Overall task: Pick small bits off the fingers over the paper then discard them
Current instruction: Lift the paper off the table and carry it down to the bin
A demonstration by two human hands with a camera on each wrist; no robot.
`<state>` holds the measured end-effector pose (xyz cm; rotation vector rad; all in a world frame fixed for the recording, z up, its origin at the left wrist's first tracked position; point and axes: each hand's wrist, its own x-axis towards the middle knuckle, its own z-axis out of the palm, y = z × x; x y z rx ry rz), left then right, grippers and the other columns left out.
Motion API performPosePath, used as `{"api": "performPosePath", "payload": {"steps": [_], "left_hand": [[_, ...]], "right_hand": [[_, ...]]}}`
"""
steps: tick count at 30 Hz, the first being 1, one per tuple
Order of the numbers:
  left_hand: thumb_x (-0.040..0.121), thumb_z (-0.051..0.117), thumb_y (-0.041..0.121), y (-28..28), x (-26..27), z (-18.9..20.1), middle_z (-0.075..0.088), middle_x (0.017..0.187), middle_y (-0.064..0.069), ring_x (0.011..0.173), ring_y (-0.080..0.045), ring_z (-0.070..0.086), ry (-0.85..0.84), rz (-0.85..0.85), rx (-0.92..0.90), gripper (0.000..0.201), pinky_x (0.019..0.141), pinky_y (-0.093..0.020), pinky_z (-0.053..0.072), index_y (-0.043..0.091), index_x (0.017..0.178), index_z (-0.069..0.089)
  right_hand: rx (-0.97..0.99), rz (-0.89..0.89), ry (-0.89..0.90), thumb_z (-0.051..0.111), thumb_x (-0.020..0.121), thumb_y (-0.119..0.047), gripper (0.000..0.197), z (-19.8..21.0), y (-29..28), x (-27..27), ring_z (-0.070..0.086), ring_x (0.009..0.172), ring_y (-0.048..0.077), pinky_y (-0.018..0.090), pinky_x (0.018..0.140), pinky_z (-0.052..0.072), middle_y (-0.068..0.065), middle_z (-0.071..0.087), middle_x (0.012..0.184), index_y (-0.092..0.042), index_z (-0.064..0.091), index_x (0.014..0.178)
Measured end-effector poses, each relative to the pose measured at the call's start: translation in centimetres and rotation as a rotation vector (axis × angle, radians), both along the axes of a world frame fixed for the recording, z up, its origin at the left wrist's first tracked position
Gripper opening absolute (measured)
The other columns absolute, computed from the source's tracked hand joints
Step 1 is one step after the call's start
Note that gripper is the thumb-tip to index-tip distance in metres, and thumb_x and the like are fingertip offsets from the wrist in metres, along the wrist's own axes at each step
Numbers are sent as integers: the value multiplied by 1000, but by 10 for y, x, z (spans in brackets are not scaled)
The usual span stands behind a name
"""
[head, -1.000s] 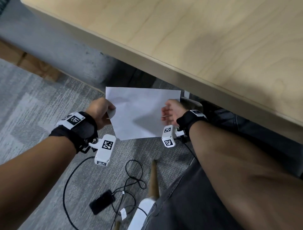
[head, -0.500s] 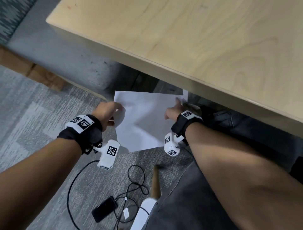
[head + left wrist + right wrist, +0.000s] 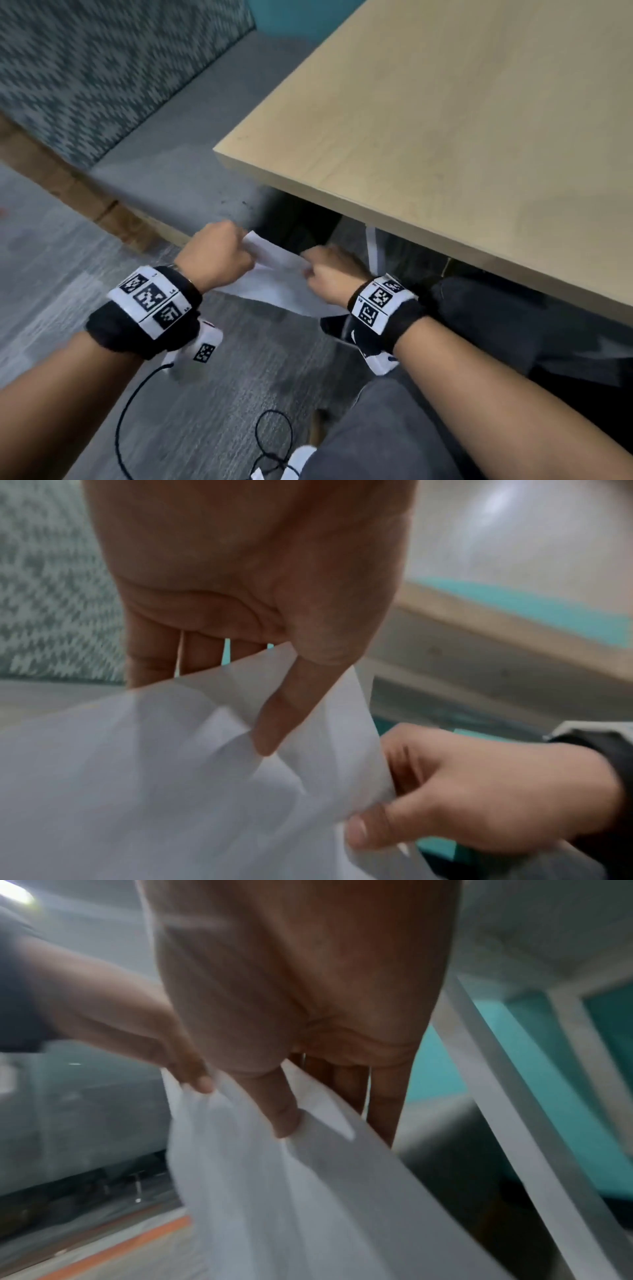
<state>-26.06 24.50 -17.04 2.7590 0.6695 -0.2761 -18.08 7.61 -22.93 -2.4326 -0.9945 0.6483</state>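
A white sheet of paper (image 3: 277, 284) hangs in the air below the table edge, bent into a trough between my two hands. My left hand (image 3: 219, 257) pinches its left edge, thumb on top and fingers underneath, as the left wrist view shows on the paper (image 3: 154, 777). My right hand (image 3: 329, 274) pinches the right edge the same way, with the thumb pressing into the paper (image 3: 291, 1191) in the right wrist view. No small bits are visible on the sheet; the frames are blurred.
The light wooden table (image 3: 462, 144) overhangs on the right, with a white table leg (image 3: 371, 246) just behind the paper. Grey carpet lies below, with a black cable (image 3: 274, 442). My grey-trousered lap (image 3: 394, 438) is at the bottom right. A patterned wall panel (image 3: 85, 68) stands at the far left.
The flat sheet has been folded inward as my hands came closer together. The hands and paper have shifted left, out from under the table, and the view has swung.
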Motion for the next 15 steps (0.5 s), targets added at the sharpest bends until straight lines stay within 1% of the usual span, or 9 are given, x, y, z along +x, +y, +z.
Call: {"api": "performPosePath", "payload": {"steps": [2,3,6,8,9,10,11,13,15], "left_hand": [[79,68,12,-3,-2,39,59,63,-17,65,-35,59,-60,-14,34,17,47,-32,33,3,67,61],[81,67,15,-7,-4,61,59,62,-20,63,-35,58,-99,-29,63,19,47,-34,35,2,68,63],[82,64,22,-22,-10,128,56,61,-20,67,-38,59,-325,-63,178,21,51,-36,42,6,69,67],[78,56,21,-39,-9,164,62,64,-11,72,-35,61,-565,-133,152,18,57,-40,49,11,73,71],[76,55,19,-49,-4,178,70,74,-5,79,-31,65,-700,-184,114,21,66,-40,53,15,80,74],[77,56,15,-58,5,188,76,91,0,91,-26,67,-823,-233,92,27,79,-36,53,19,94,77],[77,60,12,-68,17,195,75,112,1,106,-22,64,-922,-275,100,39,93,-29,47,20,113,74],[77,68,8,-89,44,202,57,142,-4,131,-21,47,-1028,-332,115,70,108,-21,28,15,145,53],[77,74,8,-112,70,202,35,160,-9,148,-23,28,-1047,-380,48,94,120,-27,16,13,159,29]], "right_hand": [[70,37,-122,54,94,-3,14,38,-7,-13,64,75,33,36,65,48,11,65,80,-9,64,86],[103,45,-182,53,92,-1,14,58,-11,-18,61,72,33,36,62,46,10,63,77,-9,58,83],[265,46,-386,52,92,-1,22,123,-29,-31,45,65,32,34,51,28,7,57,72,-15,41,80],[407,-14,-384,54,89,1,35,165,-46,-37,35,60,29,31,45,20,-2,42,61,-17,30,70],[480,-68,-347,56,88,0,41,184,-55,-36,35,59,27,27,46,22,-4,39,59,-21,29,66],[543,-129,-306,57,87,-1,41,201,-65,-31,40,59,25,27,48,28,-5,42,59,-24,33,64],[594,-180,-269,58,86,-2,33,214,-75,-22,47,62,23,27,51,35,-4,51,62,-24,44,65],[657,-287,-212,58,84,-5,12,234,-95,6,61,72,21,32,60,48,4,70,76,-12,66,79],[701,-443,-113,60,85,-5,10,244,-122,42,64,72,21,31,62,50,16,73,84,-3,69,89]]}}
